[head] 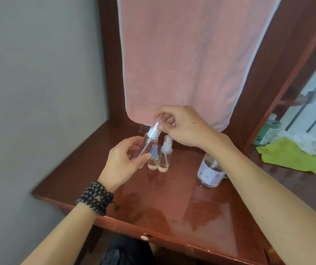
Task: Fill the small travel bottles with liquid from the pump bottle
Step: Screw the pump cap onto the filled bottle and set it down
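Dark trousers (126, 253) sit at the bottom edge, cut off by the frame, and just above them a small round drawer knob (144, 237) pokes out under the glossy red-brown tabletop (172, 203). Left hand (123, 160), black bead bracelet (95, 197) on the wrist, curls its fingers round the lower body of a clear travel bottle (149, 142), tilted in mid-frame. Right hand (182, 127) pinches the clear cap over that bottle's white sprayer; the fingers hide most of the cap. Behind it stand two more small bottles, touching: a short one (153, 161) with something blue at the neck, blurred, and a taller spray bottle (165, 155). Centre right, the pump bottle (209, 172) with its purple label is partly covered by the right forearm, so its pump is hard to make out. Pink towel (187, 60) hangs at the back, grey wall (38, 83) at left, green cloth (296, 155) at far right.
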The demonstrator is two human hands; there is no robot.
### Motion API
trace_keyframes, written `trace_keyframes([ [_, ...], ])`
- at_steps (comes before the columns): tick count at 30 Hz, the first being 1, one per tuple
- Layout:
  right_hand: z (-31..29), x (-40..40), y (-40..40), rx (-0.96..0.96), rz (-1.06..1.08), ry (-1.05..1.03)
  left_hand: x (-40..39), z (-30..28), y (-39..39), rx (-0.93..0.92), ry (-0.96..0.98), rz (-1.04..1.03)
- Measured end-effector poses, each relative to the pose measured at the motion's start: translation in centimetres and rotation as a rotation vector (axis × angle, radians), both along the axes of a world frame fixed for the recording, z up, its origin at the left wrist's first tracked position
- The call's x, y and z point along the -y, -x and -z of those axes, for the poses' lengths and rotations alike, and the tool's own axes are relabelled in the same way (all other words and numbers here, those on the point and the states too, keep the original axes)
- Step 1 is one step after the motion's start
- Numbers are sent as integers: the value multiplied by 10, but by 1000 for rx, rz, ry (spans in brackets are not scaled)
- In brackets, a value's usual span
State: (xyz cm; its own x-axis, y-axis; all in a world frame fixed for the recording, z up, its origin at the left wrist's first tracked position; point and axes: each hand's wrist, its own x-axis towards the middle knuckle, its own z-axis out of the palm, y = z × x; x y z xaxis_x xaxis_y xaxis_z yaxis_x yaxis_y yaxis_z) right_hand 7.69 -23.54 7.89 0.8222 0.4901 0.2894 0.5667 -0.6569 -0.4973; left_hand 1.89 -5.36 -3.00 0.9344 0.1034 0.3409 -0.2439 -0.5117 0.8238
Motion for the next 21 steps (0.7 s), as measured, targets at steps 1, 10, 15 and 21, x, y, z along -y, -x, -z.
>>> trace_keyframes([
  [1,-2,14,6,-6,14,8,13,-3,-1,1,14,46],
  [10,12,117,32,-49,165,27,104,-4,-8,-43,-97,244],
  [15,26,152,39,-30,224,-24,132,-5,-14,-75,-156,368],
  [21,29,175,41,-26,207,-46,131,9,-19,-196,-174,424],
])
